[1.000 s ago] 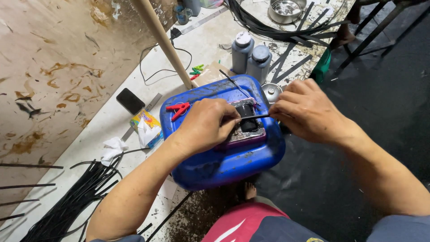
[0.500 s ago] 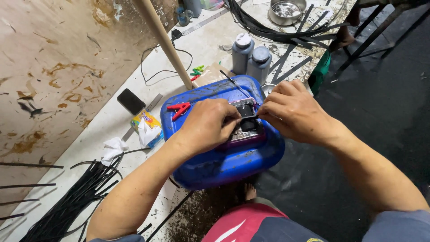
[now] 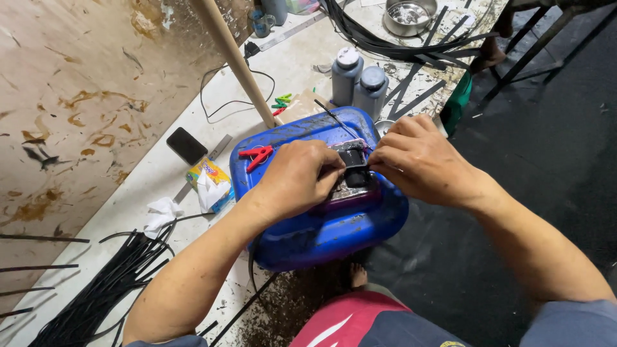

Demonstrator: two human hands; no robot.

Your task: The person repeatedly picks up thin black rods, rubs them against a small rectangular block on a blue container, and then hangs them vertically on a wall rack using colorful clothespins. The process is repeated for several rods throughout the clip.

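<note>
Both pinching one small black part (image 3: 354, 168) atop blue jerrycan (image 3: 321, 222): left hand (image 3: 297, 178) from left, right hand (image 3: 418, 157) from right, equally near.

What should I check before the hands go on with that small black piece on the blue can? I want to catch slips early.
1. Both hands on the black piece: ok; left hand and right hand pinch it from either side.
2. Piece supported: ok; it rests on a flat plate atop the blue can.
3. Can steady: cannot tell; its base is hidden.
4. Red scissors clear of the hands: ok; they lie on the can, apart from the left hand.
5. Thin black strip free: cannot tell; its near end vanishes under the fingers.
</note>
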